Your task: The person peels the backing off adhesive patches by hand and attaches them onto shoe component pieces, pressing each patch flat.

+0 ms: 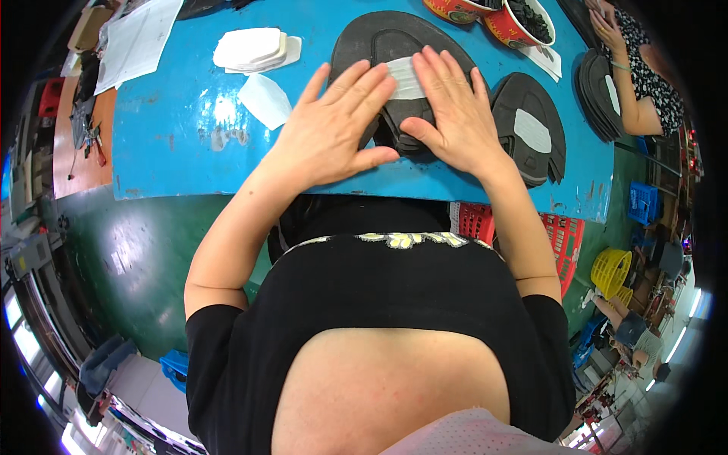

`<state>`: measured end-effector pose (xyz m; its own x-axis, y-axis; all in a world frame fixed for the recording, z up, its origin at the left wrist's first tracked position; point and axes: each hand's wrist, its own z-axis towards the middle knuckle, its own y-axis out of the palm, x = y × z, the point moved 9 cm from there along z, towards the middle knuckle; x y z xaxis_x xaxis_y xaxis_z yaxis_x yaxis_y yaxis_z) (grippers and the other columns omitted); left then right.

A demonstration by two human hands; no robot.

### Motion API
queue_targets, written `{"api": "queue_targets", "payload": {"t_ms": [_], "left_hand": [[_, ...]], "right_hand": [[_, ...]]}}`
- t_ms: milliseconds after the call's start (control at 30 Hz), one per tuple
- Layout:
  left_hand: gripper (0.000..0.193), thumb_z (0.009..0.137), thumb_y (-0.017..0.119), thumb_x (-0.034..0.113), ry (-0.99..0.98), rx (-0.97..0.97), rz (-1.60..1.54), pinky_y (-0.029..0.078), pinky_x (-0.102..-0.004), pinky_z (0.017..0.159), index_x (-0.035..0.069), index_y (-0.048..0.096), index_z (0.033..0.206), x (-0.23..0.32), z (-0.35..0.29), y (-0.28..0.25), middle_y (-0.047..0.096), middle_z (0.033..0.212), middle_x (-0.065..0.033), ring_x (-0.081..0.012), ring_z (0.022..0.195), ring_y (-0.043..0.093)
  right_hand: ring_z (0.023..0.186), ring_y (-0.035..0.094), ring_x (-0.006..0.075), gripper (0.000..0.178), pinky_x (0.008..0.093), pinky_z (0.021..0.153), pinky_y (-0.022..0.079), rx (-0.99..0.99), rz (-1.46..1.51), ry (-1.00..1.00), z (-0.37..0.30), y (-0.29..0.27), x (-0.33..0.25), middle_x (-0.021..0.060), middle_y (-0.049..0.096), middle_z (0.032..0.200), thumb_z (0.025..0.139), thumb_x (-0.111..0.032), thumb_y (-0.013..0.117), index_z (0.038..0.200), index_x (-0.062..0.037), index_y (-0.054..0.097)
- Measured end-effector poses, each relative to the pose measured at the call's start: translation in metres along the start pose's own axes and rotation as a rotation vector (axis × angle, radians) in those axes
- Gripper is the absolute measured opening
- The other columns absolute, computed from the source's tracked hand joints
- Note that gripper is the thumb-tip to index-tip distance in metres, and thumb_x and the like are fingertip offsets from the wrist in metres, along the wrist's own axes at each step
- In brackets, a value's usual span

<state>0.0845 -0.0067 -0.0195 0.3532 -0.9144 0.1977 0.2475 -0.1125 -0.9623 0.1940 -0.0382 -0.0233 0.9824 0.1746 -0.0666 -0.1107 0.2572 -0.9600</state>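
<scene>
A dark grey, rounded, flat piece (364,42) with stitched or pressed lines lies on the blue table in front of me. A white patch (408,78) sits across its middle. My left hand (334,125) rests flat on the left side of the piece, fingers spread, the fingertips at the patch's left edge. From the other side my right hand (455,114) lies flat with its fingers stretched out, the fingertips over the patch's right edge. Neither hand grips anything. Part of the patch and of the piece's lower half is hidden under the hands.
White patches (254,49) are stacked at the left, with a loose white patch (265,101) beside them. Similar dark pieces (531,125) lie at my right, and another stack (595,95) near a co-worker's arm (641,110). Red-patterned tubs (518,26) stand at the back.
</scene>
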Motion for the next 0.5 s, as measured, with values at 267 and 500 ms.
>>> {"api": "queue_targets", "payload": {"t_ms": [267, 500], "left_hand": [[0.073, 0.076, 0.056, 0.051, -0.009, 0.099, -0.083, 0.022, -0.0512, 0.104, 0.008, 0.037, 0.132, -0.010, -0.017, 0.004, 0.036, 0.138, -0.0080, -0.0263, 0.130, 0.029], [0.073, 0.073, 0.060, 0.052, -0.071, 0.135, -0.112, 0.019, -0.0523, 0.104, 0.009, 0.041, 0.129, -0.020, -0.027, -0.006, 0.034, 0.139, -0.0100, -0.0307, 0.129, 0.028]], "right_hand": [[0.127, 0.030, 0.0325, 0.081, 0.0568, 0.100, 0.021, -0.044, 0.003, -0.059, 0.002, -0.013, -0.045, 0.0140, 0.036, 0.136, 0.073, -0.066, 0.048, 0.132, -0.0101, 0.038], [0.122, 0.038, 0.0308, 0.064, 0.0530, 0.099, 0.025, 0.279, 0.156, 0.232, 0.001, -0.034, 0.043, 0.0147, 0.042, 0.131, 0.082, -0.056, 0.047, 0.124, -0.0068, 0.048]]}}
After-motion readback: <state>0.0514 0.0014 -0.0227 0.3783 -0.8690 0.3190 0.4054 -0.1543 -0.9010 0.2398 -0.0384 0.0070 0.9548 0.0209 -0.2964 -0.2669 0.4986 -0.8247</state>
